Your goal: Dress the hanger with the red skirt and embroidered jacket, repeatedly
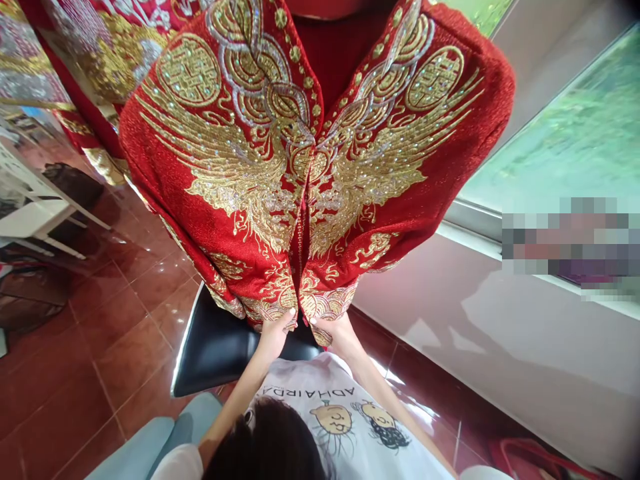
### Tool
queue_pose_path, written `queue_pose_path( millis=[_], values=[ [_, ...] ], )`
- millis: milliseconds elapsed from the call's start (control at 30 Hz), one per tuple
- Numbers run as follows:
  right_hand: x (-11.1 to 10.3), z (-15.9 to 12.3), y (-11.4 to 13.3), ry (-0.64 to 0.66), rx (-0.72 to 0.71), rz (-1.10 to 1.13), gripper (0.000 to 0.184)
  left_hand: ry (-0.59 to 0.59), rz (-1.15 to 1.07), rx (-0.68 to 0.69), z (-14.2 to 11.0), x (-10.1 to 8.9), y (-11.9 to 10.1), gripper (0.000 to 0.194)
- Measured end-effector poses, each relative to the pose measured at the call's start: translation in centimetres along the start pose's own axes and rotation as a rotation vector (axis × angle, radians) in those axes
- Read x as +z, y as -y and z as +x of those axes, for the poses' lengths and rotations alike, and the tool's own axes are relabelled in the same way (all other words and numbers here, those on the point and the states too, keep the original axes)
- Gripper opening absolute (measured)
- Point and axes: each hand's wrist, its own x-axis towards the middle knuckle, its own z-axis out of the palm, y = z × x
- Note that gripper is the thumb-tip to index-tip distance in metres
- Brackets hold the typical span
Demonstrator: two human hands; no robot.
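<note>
In the head view a red jacket (200,153) hangs in front of me, covered with gold and silver embroidery and sparkling beads. Gold wing shapes spread over both front panels, which part in a narrow gap at the middle. My left hand (275,330) pinches the bottom corner of the left panel, thumb on top. Close beside it, my right hand (334,330) grips the matching corner of the right panel. The fingers of both hands are mostly hidden behind the cloth. What the jacket hangs from is out of view.
Behind the hem is a black padded seat (215,353). Another embroidered red garment (115,47) hangs at the upper left. A white chair (37,217) and dark bags (33,290) stand on red floor tiles (135,340). To the right is a wall (500,320) below a window (575,140).
</note>
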Motion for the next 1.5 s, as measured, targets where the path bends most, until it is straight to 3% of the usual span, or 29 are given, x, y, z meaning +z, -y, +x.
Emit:
queue_pose_path(
  millis=[200,400,767,900,1167,1267,1400,1500],
  values=[
    [1.6,-0.4,0.0,-0.103,-0.056,0.107,0.049,0.019,0.010,-0.030,-0.3,0.4,-0.2,0.044],
    [2.0,-0.5,-0.1,-0.091,-0.016,0.166,0.045,0.043,0.000,-0.053,-0.5,0.6,0.0,0.039],
    [2.4,-0.4,-0.1,-0.066,-0.047,0.111,0.035,0.123,-0.021,-0.012,-0.2,0.5,0.3,0.048],
    [2.7,-0.2,-0.7,-0.085,-0.059,0.130,0.037,0.063,-0.004,0.008,-0.2,0.6,0.3,0.053],
    [3.5,-0.3,-1.2,-0.131,-0.022,0.169,0.038,0.000,0.168,0.239,0.1,-0.6,1.6,0.033],
    [3.5,0.2,-1.4,-0.148,-0.028,0.183,0.041,0.035,0.159,0.180,0.4,-1.0,1.7,0.031],
    [2.3,0.8,-1.6,-0.193,-0.072,0.092,0.050,0.042,0.106,-0.006,0.6,-1.2,1.0,0.036],
    [0.5,0.4,-1.8,-0.144,0.114,-0.129,0.043,0.074,0.100,-0.052,0.6,-1.2,0.3,0.039]
  ],
)
